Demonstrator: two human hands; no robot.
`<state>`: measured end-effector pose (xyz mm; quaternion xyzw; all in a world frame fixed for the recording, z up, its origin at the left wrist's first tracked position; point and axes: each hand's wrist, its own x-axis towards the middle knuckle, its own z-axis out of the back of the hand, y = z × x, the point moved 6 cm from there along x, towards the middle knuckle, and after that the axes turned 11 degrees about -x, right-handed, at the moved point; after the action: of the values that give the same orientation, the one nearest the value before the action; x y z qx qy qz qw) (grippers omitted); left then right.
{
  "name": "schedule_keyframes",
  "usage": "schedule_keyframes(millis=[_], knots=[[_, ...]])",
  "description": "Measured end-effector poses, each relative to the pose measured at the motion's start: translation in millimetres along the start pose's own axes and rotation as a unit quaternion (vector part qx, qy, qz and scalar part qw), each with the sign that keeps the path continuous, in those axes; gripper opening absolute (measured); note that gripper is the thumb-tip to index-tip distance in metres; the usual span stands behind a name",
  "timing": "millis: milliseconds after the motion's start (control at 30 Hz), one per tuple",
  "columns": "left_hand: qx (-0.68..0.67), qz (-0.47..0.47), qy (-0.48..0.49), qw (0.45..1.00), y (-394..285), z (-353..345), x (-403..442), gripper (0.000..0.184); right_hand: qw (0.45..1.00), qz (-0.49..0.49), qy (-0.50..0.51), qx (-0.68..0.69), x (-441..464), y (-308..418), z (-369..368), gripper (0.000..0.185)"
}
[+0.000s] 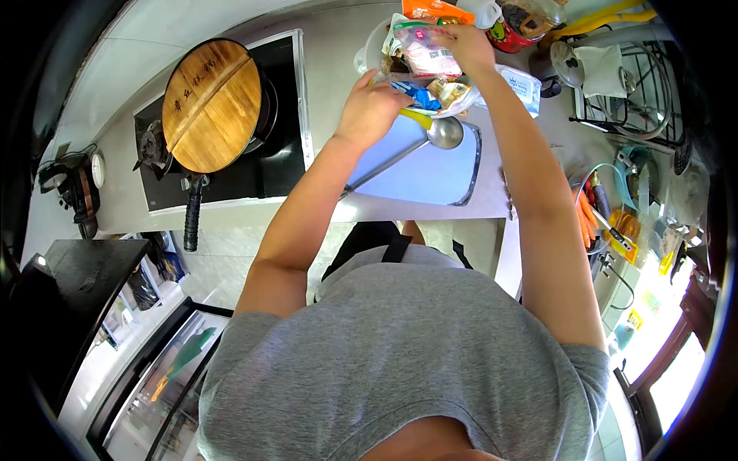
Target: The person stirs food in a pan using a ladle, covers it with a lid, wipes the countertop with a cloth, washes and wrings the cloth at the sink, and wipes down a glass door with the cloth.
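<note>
At 12 o'clock our right hand [470, 50] pinches a clear plastic bag [427, 60] in a crowded white container [360, 61]; our left fingers [378, 100] curl beside it, and we cannot tell their grip. A steel ladle [446, 133] crosses the smooth blue board [442, 175] at 1 o'clock; at 10, unreadably small characters mark the round wooden lid [207, 111].

Wooden lid [211, 105], black stove [281, 165], carrots [586, 217]
</note>
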<state>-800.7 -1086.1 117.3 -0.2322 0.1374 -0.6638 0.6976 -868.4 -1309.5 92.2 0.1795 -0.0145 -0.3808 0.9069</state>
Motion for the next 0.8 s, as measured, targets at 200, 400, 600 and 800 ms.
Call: schedule_keyframes(millis=[200, 400, 600, 800], knots=[[-0.002, 0.000, -0.018, 1.000, 0, 2, 0, 0.030, 0.990, -0.058, -0.023, 0.129, -29, -42, 30, 0.041], [-0.001, 0.004, -0.019, 1.000, 1, -1, 1, 0.026, 0.938, -0.107, -0.094, 0.315, -55, -77, 51, 0.023], [-0.001, 0.008, -0.031, 0.999, 1, -3, 3, 0.025, 0.915, -0.092, -0.108, 0.378, -61, -80, 74, 0.023], [-0.031, 0.018, -0.116, 0.993, -9, 10, 2, 0.017, 0.916, -0.025, -0.096, 0.389, -61, -42, 68, 0.026]])
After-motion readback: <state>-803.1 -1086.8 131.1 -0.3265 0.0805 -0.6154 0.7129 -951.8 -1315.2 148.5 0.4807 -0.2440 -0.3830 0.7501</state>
